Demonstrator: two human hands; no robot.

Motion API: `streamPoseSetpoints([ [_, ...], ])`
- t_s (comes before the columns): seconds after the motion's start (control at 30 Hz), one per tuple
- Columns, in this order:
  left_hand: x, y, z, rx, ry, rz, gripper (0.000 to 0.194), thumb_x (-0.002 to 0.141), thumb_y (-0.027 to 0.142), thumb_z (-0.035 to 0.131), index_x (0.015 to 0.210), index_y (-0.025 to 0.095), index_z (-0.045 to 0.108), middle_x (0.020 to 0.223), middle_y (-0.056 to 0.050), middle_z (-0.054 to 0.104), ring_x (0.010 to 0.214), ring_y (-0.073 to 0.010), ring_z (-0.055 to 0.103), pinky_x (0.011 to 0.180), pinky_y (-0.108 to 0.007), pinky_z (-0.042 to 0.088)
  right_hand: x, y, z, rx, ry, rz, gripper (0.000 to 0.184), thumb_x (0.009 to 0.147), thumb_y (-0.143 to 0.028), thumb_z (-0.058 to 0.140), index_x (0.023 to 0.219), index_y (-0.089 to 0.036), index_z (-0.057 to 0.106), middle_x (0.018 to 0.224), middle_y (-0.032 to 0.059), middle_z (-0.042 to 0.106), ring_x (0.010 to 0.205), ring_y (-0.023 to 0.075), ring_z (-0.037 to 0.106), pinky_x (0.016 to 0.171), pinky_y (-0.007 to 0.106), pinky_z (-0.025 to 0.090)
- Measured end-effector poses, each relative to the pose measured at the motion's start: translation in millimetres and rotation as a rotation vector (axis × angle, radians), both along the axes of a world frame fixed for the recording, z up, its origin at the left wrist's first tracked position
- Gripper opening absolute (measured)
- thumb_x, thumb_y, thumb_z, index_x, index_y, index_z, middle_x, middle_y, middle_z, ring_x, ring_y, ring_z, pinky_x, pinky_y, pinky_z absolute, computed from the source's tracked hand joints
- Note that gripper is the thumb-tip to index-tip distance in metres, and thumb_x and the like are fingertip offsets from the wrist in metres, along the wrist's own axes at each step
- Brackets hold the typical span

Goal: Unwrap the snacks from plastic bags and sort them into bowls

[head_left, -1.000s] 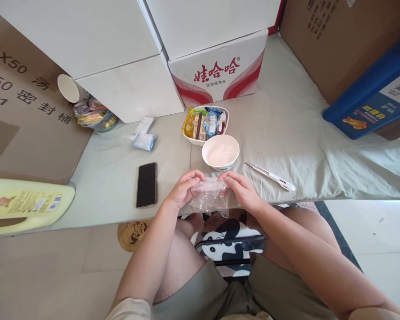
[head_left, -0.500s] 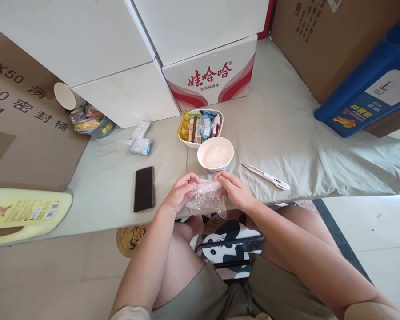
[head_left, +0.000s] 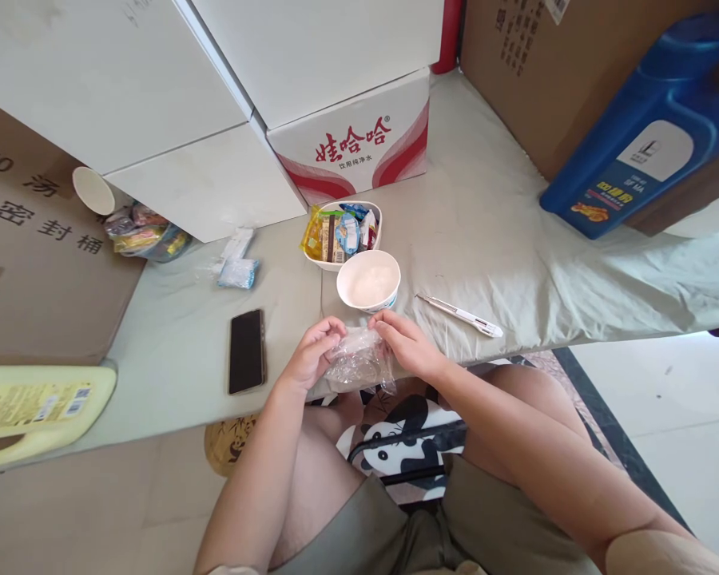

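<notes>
A crinkled clear plastic bag (head_left: 359,363) hangs between my two hands at the front edge of the cloth-covered surface. My left hand (head_left: 315,351) pinches its left upper edge, and my right hand (head_left: 404,339) pinches the right upper edge; both are closed. Just beyond the fingers stands a white paper bowl (head_left: 368,279), with something whitish or clear inside that I cannot make out. Touching it from behind is a white container (head_left: 343,235) filled with several small wrapped snacks. A white pen-like cutter (head_left: 460,314) lies to the right of my right hand.
Left of my hands lies a black phone (head_left: 247,351), with clear and blue wrappers (head_left: 236,267) behind it. A yellow jug (head_left: 41,407) is at far left, a blue bottle (head_left: 641,144) at right. White boxes (head_left: 359,148) and brown cartons (head_left: 515,72) line the back.
The camera view has turned slightly, so everything appears shifted left. Both hands keep their pinch on the plastic bag, with little other visible change.
</notes>
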State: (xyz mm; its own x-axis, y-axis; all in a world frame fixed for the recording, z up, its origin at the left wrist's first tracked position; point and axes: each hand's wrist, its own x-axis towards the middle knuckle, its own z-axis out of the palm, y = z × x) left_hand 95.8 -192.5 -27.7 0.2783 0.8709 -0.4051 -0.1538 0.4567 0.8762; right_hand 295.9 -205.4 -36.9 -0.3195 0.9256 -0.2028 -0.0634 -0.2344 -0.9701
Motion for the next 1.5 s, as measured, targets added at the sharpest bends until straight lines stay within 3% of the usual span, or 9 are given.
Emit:
streamPoseSetpoints([
  [0.2, 0, 0, -1.6, -0.016, 0.021, -0.009, 0.038, 0.061, 0.04, 0.084, 0.079, 0.017, 0.061, 0.064, 0.004, 0.055, 0.054, -0.0079, 0.051, 0.055, -0.02, 0.05, 0, 0, -5.5, 0.027, -0.029, -0.011, 0.023, 0.091, -0.045, 0.043, 0.089, -0.024, 0.053, 0.064, -0.005, 0.053, 0.064, 0.0152, 0.054, 0.066, 0.029, 0.041],
  [0.5, 0, -2, 0.8, 0.025, 0.041, -0.053, 0.035, 0.067, 0.042, 0.078, 0.081, 0.017, 0.057, 0.059, 0.005, 0.051, 0.048, -0.007, 0.043, 0.048, -0.018, 0.036, 0, -2, -3.6, 0.072, -0.112, 0.01, 0.023, 0.092, -0.043, 0.042, 0.088, -0.023, 0.053, 0.063, -0.0048, 0.054, 0.065, 0.0156, 0.055, 0.067, 0.029, 0.042],
  [0.67, -2, -3, -5.0, 0.073, 0.169, -0.106, 0.034, 0.073, 0.045, 0.073, 0.086, 0.018, 0.057, 0.063, 0.004, 0.05, 0.052, -0.0074, 0.042, 0.05, -0.019, 0.031, 0, -3, -3.4, 0.136, -0.207, 0.038, 0.022, 0.093, -0.038, 0.041, 0.089, -0.023, 0.055, 0.068, -0.0037, 0.056, 0.068, 0.0157, 0.055, 0.068, 0.028, 0.041],
  [0.87, 1, -3, -5.3, 0.25, 0.367, -0.218, 0.024, 0.08, 0.04, 0.065, 0.085, 0.018, 0.057, 0.078, 0.001, 0.055, 0.068, -0.011, 0.049, 0.063, -0.023, 0.038, 0, -8, 1.6, 0.309, -0.419, 0.132, 0.021, 0.094, -0.032, 0.04, 0.096, -0.021, 0.058, 0.074, -0.0007, 0.062, 0.071, 0.0167, 0.057, 0.069, 0.028, 0.038],
  [1.1, 8, -5, -4.9, 0.389, 0.548, -0.375, 0.016, 0.085, 0.033, 0.056, 0.084, 0.017, 0.056, 0.076, 0.001, 0.055, 0.072, -0.0137, 0.051, 0.068, -0.026, 0.041, -3, -10, 1.0, 0.4, -0.569, 0.218, 0.016, 0.095, -0.027, 0.047, 0.099, -0.02, 0.061, 0.082, 0.0028, 0.07, 0.074, 0.0175, 0.062, 0.067, 0.027, 0.035],
  [1.5, 6, -4, -7.4, 0.396, 0.548, -0.379, 0.014, 0.087, 0.031, 0.055, 0.084, 0.018, 0.056, 0.076, 0.002, 0.055, 0.071, -0.0138, 0.051, 0.068, -0.025, 0.04, -3, -9, 0.9, 0.39, -0.579, 0.229, 0.015, 0.095, -0.028, 0.048, 0.099, -0.021, 0.061, 0.084, 0.004, 0.071, 0.074, 0.0187, 0.063, 0.067, 0.027, 0.036],
])
